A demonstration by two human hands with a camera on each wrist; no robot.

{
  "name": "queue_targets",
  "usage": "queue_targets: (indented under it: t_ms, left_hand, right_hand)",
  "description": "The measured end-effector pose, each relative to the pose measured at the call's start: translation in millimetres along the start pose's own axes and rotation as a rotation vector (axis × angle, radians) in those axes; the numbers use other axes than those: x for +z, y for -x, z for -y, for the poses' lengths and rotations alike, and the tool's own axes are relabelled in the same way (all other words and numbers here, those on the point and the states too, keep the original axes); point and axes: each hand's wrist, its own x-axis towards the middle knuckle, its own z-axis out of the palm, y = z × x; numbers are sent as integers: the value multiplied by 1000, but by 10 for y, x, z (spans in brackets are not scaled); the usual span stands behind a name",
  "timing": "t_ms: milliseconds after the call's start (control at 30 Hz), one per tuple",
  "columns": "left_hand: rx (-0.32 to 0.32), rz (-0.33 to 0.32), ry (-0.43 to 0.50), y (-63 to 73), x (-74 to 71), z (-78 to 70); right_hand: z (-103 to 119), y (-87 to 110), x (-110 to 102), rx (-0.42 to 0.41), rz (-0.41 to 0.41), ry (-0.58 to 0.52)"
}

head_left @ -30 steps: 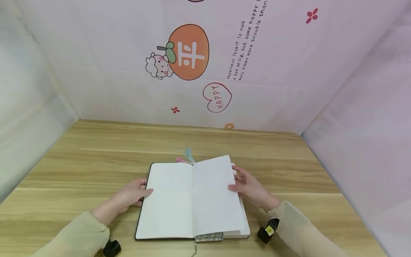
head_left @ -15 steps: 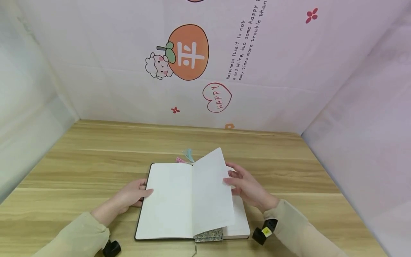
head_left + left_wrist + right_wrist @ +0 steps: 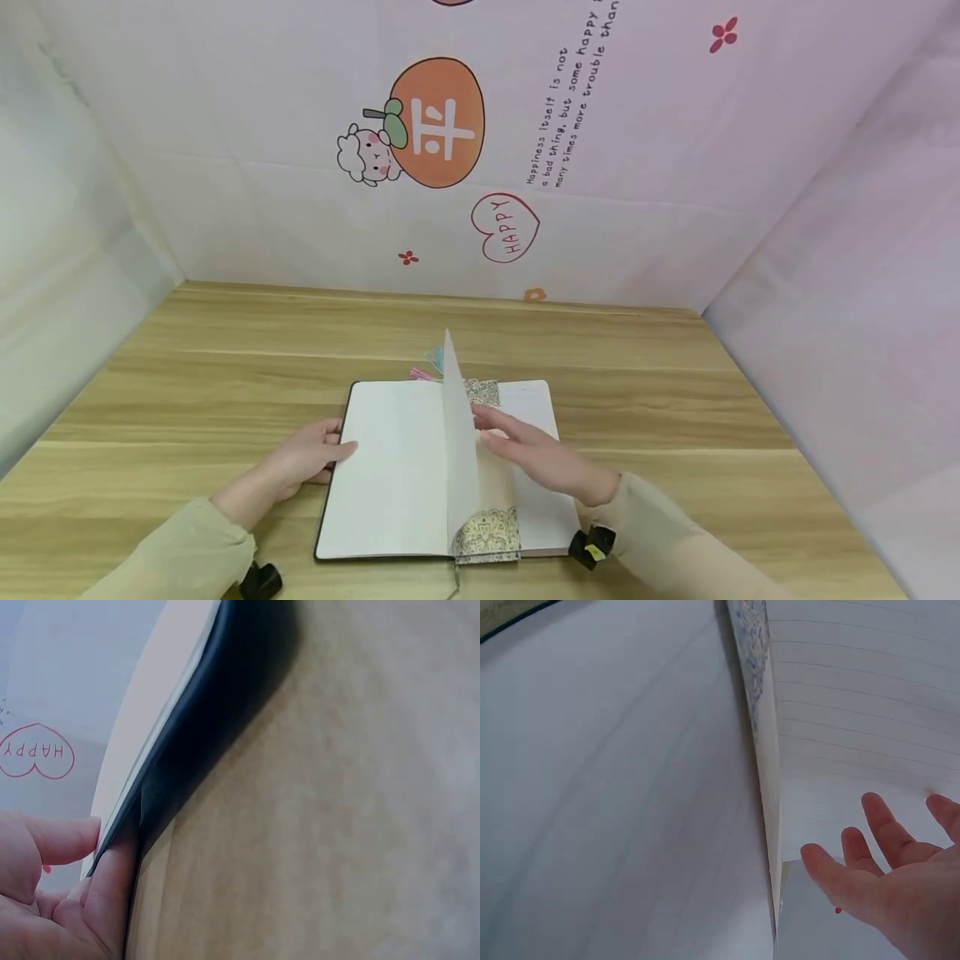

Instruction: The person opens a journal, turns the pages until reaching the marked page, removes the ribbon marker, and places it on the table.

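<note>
An open notebook [image 3: 397, 467] with white pages and a dark cover lies on the table. My left hand [image 3: 303, 454] holds its left edge; in the left wrist view, the thumb lies on the page side and fingers reach behind the dark cover [image 3: 217, 690]. One leaf [image 3: 460, 475] stands nearly upright near the spine. My right hand [image 3: 543, 457] is at that leaf's right side, fingers extended and spread in the right wrist view, where the leaf shows ruled lines [image 3: 840, 697]. A patterned strip [image 3: 491, 527], like a bookmark, lies along the spine on the right-hand page.
Blue [image 3: 435, 358] and pink [image 3: 422, 375] tassels stick out at the notebook's top. A thin ribbon [image 3: 456, 577] hangs from its bottom edge. Wooden table surface [image 3: 645, 375] surrounds it, with a printed white backdrop [image 3: 300, 225] behind.
The right hand has moved left, swinging the leaf from the right side up to nearly vertical. More of the patterned strip and right page is uncovered. The left hand stays in place.
</note>
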Motion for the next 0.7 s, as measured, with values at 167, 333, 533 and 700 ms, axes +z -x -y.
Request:
queue_targets:
  t_ms: [167,333,533,700]
  left_hand:
    - [16,13,17,-4,2,4]
    - [44,37,48,-21,-22,41]
    - [48,54,95,-29,-27,65]
    - [37,67,145,-35,-26,86]
  right_hand:
    - [18,-46,120,-101,78,242]
    - [20,-87,245,-121,164,431]
    - [24,-70,348,-49,250,556]
    - [32,-65,384,-53,246,660]
